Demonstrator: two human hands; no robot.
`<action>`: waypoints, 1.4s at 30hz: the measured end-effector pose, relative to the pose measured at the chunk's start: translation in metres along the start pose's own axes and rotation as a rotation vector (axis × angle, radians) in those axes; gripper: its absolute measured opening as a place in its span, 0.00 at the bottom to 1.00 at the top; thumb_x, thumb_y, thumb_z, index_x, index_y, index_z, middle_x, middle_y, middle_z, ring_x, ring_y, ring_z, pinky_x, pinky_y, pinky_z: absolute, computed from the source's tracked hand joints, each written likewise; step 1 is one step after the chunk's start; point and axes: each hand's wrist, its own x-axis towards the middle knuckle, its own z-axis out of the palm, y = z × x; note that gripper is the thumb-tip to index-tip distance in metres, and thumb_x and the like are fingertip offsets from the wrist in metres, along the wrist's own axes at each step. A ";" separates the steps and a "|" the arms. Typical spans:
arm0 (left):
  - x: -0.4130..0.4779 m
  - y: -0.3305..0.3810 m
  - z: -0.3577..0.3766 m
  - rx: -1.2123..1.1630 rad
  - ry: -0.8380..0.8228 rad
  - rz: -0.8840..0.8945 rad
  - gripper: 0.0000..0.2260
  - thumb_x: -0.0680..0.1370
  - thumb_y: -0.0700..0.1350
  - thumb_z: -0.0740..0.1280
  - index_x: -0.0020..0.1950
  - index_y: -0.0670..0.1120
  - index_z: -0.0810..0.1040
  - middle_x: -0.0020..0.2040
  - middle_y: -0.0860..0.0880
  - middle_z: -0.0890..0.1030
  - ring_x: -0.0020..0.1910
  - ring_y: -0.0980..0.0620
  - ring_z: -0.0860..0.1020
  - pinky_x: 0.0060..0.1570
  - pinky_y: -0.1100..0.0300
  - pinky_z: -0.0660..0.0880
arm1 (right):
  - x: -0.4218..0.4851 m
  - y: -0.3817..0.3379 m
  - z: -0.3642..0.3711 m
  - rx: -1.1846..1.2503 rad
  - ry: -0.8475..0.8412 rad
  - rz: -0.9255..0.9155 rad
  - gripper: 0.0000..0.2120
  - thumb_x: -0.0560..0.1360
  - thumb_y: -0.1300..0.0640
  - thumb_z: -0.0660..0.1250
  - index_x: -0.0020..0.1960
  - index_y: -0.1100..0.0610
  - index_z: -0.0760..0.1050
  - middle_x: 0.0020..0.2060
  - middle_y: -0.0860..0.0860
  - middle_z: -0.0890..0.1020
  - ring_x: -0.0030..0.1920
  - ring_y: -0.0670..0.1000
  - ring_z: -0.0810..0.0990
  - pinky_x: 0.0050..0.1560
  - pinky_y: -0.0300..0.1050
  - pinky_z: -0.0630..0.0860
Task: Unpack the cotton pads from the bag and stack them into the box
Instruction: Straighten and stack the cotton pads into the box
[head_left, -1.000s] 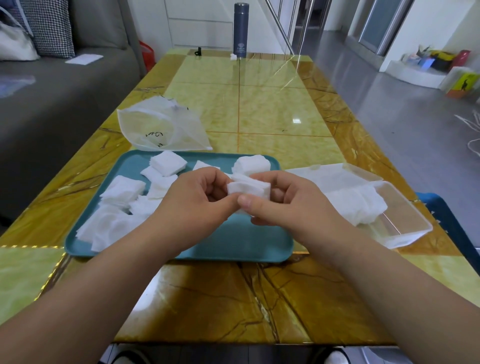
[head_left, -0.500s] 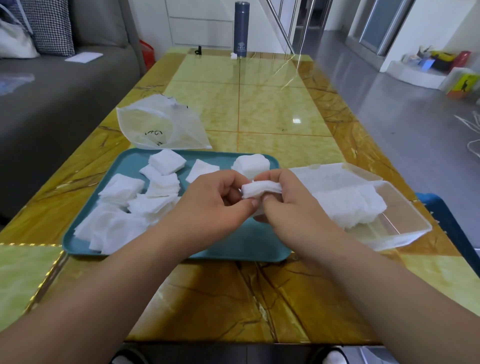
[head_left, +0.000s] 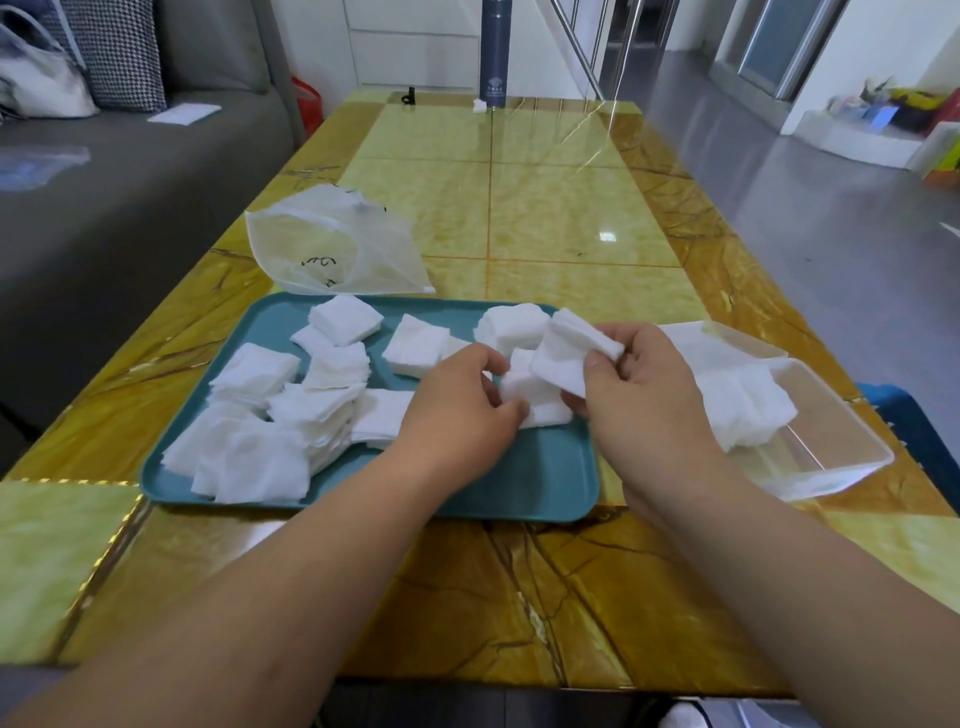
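Both forearms reach in from the bottom, with the hands meeting over the right half of the teal tray (head_left: 545, 467). The right hand (head_left: 644, 384) is raised a bit, and its thumb and fingers pinch a small stack of cotton pads (head_left: 574, 351), which is tilted with one corner pointing up and away. The left hand (head_left: 457, 410) sits lower, knuckles up, with its fingers curled onto a second clump of pads (head_left: 524, 397) that looks like it's resting on the tray right under the right hand's stack. So both hands are gripping pads, neither one is slack.

As for containers, the tray has loose pads (head_left: 270, 431) scattered all over its left side in messy, overlapping little piles, plus a few more along the far edge. The clear plastic box (head_left: 831, 457) sits just right of the tray, open on top, with a layer of pads already inside (head_left: 748, 405) bunched toward its far-left end, and the near end is bare plastic. The see-through bag (head_left: 332, 244) lies crumpled on the yellow marble-look table (head_left: 561, 208) just behind the tray. I can't tell if anything's left in it.

A dark bottle (head_left: 493, 52) stands at the far end of the table.
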 end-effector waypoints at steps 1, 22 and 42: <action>-0.001 0.002 0.001 -0.017 -0.004 -0.003 0.13 0.75 0.48 0.74 0.58 0.54 0.76 0.40 0.54 0.80 0.41 0.55 0.79 0.43 0.57 0.76 | 0.000 0.000 0.001 0.001 0.002 0.004 0.08 0.83 0.57 0.63 0.53 0.44 0.75 0.51 0.45 0.83 0.51 0.49 0.84 0.56 0.58 0.83; -0.035 0.004 -0.066 0.049 0.057 0.134 0.06 0.72 0.46 0.76 0.42 0.53 0.79 0.43 0.55 0.81 0.39 0.61 0.78 0.41 0.64 0.72 | 0.002 0.000 0.002 0.070 -0.034 0.036 0.09 0.82 0.58 0.64 0.54 0.43 0.76 0.49 0.45 0.86 0.53 0.50 0.85 0.59 0.60 0.82; -0.029 0.000 -0.068 -0.392 -0.113 0.061 0.05 0.76 0.41 0.76 0.46 0.45 0.81 0.37 0.52 0.82 0.33 0.56 0.75 0.33 0.60 0.73 | -0.010 -0.010 -0.004 0.181 -0.532 0.097 0.14 0.82 0.69 0.65 0.63 0.56 0.80 0.51 0.52 0.89 0.54 0.51 0.88 0.56 0.46 0.84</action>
